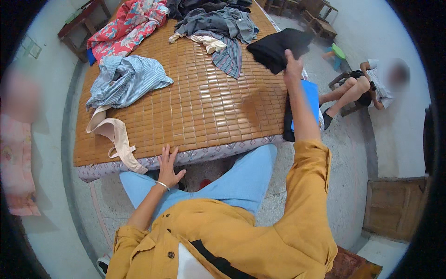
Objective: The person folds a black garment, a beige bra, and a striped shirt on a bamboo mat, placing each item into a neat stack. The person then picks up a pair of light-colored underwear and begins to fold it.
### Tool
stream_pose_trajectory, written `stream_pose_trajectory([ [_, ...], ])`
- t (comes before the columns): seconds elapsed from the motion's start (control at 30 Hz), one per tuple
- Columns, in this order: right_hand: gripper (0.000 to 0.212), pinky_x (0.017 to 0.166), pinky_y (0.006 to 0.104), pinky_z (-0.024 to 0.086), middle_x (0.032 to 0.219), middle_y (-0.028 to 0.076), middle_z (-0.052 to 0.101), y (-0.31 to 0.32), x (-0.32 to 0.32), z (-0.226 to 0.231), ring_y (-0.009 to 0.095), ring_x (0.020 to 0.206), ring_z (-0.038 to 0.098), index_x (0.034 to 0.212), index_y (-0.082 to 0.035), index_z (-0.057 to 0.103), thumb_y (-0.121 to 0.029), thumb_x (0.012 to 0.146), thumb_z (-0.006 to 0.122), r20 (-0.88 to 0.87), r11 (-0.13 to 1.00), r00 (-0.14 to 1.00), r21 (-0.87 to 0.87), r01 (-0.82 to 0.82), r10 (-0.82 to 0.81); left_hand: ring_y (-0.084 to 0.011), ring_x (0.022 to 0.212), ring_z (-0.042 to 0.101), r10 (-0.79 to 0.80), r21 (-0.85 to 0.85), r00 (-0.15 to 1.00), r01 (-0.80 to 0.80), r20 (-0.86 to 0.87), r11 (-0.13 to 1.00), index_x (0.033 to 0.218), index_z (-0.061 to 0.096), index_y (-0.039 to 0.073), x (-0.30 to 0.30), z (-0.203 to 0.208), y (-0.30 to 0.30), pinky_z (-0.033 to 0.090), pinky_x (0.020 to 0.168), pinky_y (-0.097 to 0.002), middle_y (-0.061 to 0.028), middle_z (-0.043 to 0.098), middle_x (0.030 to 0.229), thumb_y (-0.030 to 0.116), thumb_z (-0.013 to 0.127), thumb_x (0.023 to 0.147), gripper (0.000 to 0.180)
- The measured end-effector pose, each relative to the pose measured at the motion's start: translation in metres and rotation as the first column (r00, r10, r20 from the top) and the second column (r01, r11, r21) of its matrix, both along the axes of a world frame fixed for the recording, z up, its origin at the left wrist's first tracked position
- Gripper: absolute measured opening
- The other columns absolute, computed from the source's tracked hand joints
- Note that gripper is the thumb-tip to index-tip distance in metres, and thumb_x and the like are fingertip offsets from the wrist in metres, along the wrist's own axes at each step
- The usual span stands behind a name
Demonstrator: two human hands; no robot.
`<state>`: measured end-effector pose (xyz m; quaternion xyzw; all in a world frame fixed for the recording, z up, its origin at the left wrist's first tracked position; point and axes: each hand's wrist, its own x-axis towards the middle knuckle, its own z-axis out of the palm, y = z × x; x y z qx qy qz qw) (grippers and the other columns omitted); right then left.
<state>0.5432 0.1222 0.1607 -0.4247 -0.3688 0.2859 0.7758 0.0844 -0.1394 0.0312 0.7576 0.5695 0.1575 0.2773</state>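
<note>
Both hands differ: right hand pinches the black garment at the bed's far right, left hand rests flat, empty, near edge.

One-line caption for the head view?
Right hand lifts a black garment over the bamboo mat; left hand rests on its edge.

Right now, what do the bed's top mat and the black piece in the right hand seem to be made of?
The mat looks like small bamboo or similar hard tiles strung together: a honey-brown grid with a slight sheen. The black garment held up by the right hand looks like soft matte cloth, since it sags in folds; the fibre cannot be told. The left hand rests at the bed's near edge.
</note>
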Motion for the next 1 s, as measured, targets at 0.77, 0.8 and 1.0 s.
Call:
stream_pose_trajectory([
  [0.77,0.019,0.066,0.0286,0.047,0.078,0.01,0.062,-0.264,-0.221,0.194,0.02,0.074,0.059,0.083,0.002,0.059,0.01,0.077,0.044,0.76,0.49,0.516,0.3,-0.818,0.396,-0.039,0.137,0.005,0.029,0.112,0.987,-0.011,-0.158,0.994,0.143,0.019,0.02,0.008,-0.017,-0.006,0.011,0.106,-0.0596,-0.0177,0.005,0.149,0.021,0.074,0.066,0.095],
  [0.8,0.018,0.066,0.0286,0.047,0.078,0.009,0.061,-0.276,-0.223,0.204,0.02,0.073,0.059,0.083,0.001,0.059,0.01,0.077,0.044,0.773,0.432,0.487,0.307,-0.848,0.407,-0.0389,0.137,0.005,0.021,0.113,0.99,-0.004,-0.142,0.994,0.143,0.018,0.02,0.012,-0.007,-0.006,0.011,0.106,-0.0594,-0.0177,0.005,0.149,0.021,0.074,0.066,0.095],
  [1.0,0.014,0.063,0.0289,0.046,0.077,0.009,0.059,-0.304,-0.241,0.227,0.02,0.07,0.057,0.081,0.0,0.057,0.007,0.078,0.045,0.795,0.223,0.34,0.261,-0.939,0.502,-0.0385,0.137,0.005,0.006,0.113,0.991,0.009,-0.134,0.993,0.144,0.017,0.02,0.0,-0.019,-0.014,0.009,0.107,-0.0583,-0.0175,0.004,0.149,0.021,0.073,0.066,0.096],
])
